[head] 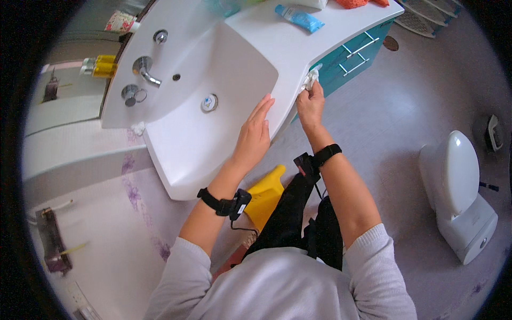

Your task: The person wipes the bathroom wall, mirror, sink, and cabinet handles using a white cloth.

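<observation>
My right hand pinches a crumpled white tissue or wipe against the front edge of the white washbasin counter, just above the teal cabinet. My left hand is stretched out flat beside the front rim of the basin, with nothing in it. Whether its fingertips rest on the rim, I cannot tell. A round white drain plug sits in the basin. Behind it, a chrome spout projects from the wall side.
A blue tube and an orange cloth lie on the counter. Below the basin stands a yellow plastic object, close to my legs. The white toilet is off to the right, and yellow bottles stand at the left.
</observation>
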`<state>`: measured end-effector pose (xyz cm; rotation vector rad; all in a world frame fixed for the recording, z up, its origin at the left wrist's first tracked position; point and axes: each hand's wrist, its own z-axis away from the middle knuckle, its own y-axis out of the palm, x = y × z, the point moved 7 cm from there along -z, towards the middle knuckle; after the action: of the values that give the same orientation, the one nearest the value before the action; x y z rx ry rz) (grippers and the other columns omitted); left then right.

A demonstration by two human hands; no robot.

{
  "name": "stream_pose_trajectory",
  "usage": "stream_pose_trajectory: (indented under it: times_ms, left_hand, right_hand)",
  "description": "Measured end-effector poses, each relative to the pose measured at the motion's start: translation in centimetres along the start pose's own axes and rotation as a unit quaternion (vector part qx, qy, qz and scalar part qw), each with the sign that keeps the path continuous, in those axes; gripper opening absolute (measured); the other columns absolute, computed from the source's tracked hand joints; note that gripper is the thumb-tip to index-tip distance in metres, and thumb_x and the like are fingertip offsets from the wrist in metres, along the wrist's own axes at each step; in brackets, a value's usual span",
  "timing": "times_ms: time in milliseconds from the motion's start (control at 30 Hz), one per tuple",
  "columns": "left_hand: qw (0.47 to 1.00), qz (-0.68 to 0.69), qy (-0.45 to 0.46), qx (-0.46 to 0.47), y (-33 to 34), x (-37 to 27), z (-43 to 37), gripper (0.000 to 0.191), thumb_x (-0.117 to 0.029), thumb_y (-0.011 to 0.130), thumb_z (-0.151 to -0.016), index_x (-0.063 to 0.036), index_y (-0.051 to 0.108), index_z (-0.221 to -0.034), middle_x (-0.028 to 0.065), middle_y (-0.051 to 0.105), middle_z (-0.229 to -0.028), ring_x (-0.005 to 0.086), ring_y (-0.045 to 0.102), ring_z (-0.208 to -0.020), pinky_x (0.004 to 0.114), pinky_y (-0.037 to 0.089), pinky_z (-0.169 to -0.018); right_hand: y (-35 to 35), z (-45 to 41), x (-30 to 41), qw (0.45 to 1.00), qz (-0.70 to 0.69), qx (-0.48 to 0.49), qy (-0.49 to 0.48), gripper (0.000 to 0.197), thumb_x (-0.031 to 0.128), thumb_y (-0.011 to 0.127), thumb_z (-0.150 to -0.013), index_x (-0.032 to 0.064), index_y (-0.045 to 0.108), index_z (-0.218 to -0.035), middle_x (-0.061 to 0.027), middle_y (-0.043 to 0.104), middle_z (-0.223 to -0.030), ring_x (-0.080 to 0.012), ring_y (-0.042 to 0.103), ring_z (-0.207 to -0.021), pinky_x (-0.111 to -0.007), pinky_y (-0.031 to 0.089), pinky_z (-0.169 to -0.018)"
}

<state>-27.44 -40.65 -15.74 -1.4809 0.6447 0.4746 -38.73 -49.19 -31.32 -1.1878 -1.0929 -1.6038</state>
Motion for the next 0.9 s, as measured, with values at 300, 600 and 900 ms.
stream_pose_trajectory:
  times_ms: [300, 600, 900]
  left_hand:
    - [0.99, 0.029, -0.084, -0.108, -2.3, 1.1, 6.7, 0.039, 0.002, 0.046, -0.082, -0.0032, 0.048, -0.12, 0.0158, 0.052, -0.121, 0.0308, 0.049, -0.113, 0.035, 0.037, -0.096]
    - [0.949, 0.087, -0.184, -0.242, -4.3, 5.4, 20.5, 0.026, 0.002, 0.048, -0.082, -0.0025, 0.057, -0.106, 0.014, 0.059, -0.103, 0.0274, 0.059, -0.091, 0.032, 0.048, -0.077]
    - [0.914, 0.077, -0.23, -0.324, -2.6, 12.2, 28.2, 0.026, -0.002, 0.05, -0.083, -0.0044, 0.057, -0.107, 0.0133, 0.06, -0.104, 0.0272, 0.059, -0.093, 0.033, 0.047, -0.081]
  right_hand:
    - [2.7, 15.1, -2.6, 0.944, 0.068, 0.218, 0.24, 0.028, 0.007, 0.053, -0.079, -0.0071, 0.051, -0.103, -0.0199, 0.056, -0.098, -0.0251, 0.053, -0.092, -0.033, 0.043, -0.077]
    - [1.8, 5.9, 2.7, 0.991, -0.01, 0.129, -0.026, 0.016, 0.003, 0.045, -0.087, -0.0029, 0.05, -0.101, -0.0086, 0.056, -0.089, -0.014, 0.053, -0.078, -0.026, 0.045, -0.065]
    - [8.5, 26.7, -11.2, 0.883, -0.088, 0.24, 0.393, 0.017, 0.003, 0.051, -0.086, -0.0026, 0.051, -0.102, -0.0106, 0.057, -0.097, -0.0196, 0.056, -0.088, -0.031, 0.047, -0.076]
